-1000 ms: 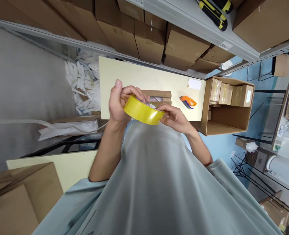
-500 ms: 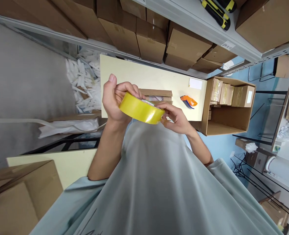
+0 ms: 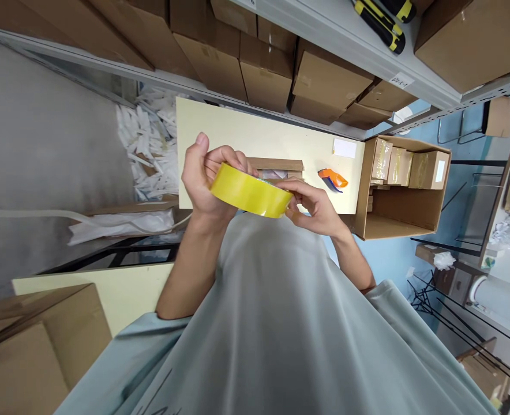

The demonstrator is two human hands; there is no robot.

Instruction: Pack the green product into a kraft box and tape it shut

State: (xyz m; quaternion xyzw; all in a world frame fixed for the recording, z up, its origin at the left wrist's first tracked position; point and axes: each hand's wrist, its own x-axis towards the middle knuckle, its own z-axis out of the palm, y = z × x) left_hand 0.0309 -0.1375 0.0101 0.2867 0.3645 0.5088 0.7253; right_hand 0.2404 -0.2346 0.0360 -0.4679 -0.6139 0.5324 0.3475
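A roll of yellow packing tape [image 3: 251, 193] is held up in front of my chest, above the near edge of the pale table [image 3: 233, 129]. My left hand [image 3: 209, 176] is closed on the roll's left side, its fingers inside the ring and the thumb pointing up. At the right side, my right hand [image 3: 309, 204] grips the roll's edge with its fingertips. Behind the tape lie flat cardboard pieces [image 3: 276, 165], partly hidden by it. An orange and blue tape dispenser-like object [image 3: 333, 179] rests on the table to the right.
An open carton [image 3: 404, 225] with several small taped boxes stands at the table's right end. Above the far edge runs a shelf [image 3: 345, 49] with cartons and yellow-black cutters [image 3: 380, 26]. A white card [image 3: 344, 148] lies on the table. At lower left is another carton [image 3: 42, 340].
The tape roll has turned slightly in my hands, so its label shows less. Both hands keep their hold and have barely shifted.
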